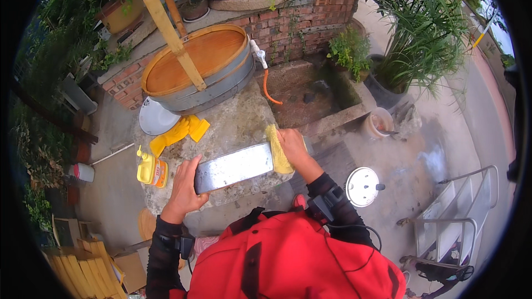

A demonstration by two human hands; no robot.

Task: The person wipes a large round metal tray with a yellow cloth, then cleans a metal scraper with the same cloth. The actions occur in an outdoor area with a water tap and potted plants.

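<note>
My left hand grips the left end of a shiny metal-faced rectangular piece, held over the stone slab. At its right end, my right hand holds a yellow cloth against the piece. Yellow rubber gloves lie on the slab beyond my left hand, partly over a white basin. A yellow pump bottle stands to the left of that hand. Farther back sits an oval wooden tub with a metal-clad side and a tall handle.
A white tap with an orange hose hangs over a stone sink. On the ground at right are a plastic bucket, a round white lid and a metal shelf trolley. Potted plants stand beyond the sink.
</note>
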